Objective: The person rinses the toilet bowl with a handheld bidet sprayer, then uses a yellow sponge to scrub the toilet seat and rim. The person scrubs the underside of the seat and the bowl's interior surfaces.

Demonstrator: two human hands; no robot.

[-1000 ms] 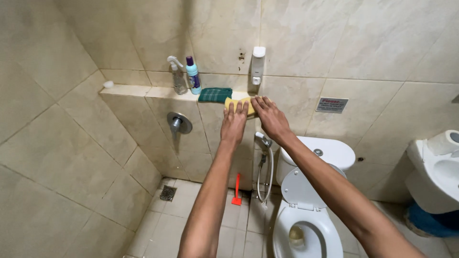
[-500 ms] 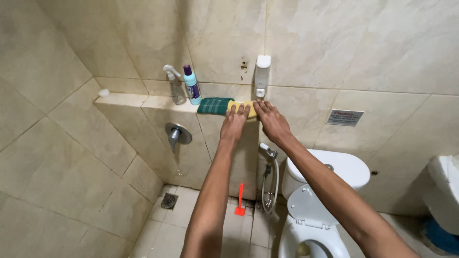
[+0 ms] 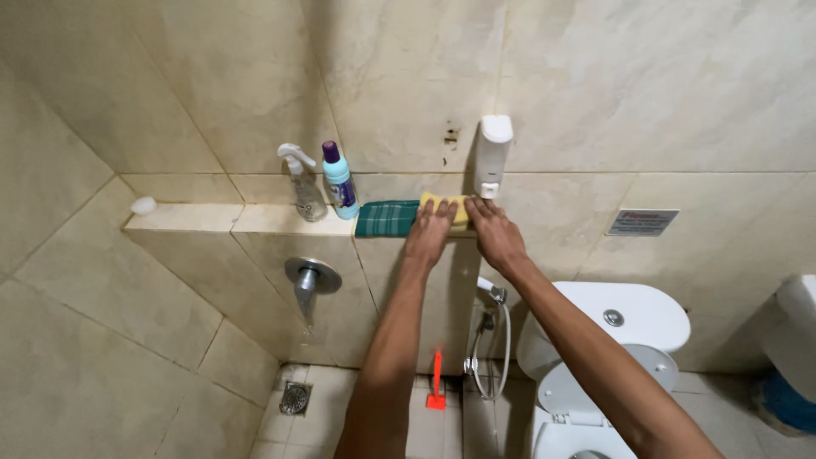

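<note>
Yellow sponge (image 3: pixel 456 210) lies lengthwise along the tiled ledge (image 3: pixel 212 218), under both flat, open hands: left hand (image 3: pixel 430 231), right hand (image 3: pixel 495 235).

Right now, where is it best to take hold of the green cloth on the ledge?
Probably the green cloth by its free left end, from above and the front: it lies flat on the ledge, and the left hand covers its right end.

Spray bottle (image 3: pixel 299 182), soap dispenser (image 3: pixel 491 155), toilet (image 3: pixel 605 357).
</note>
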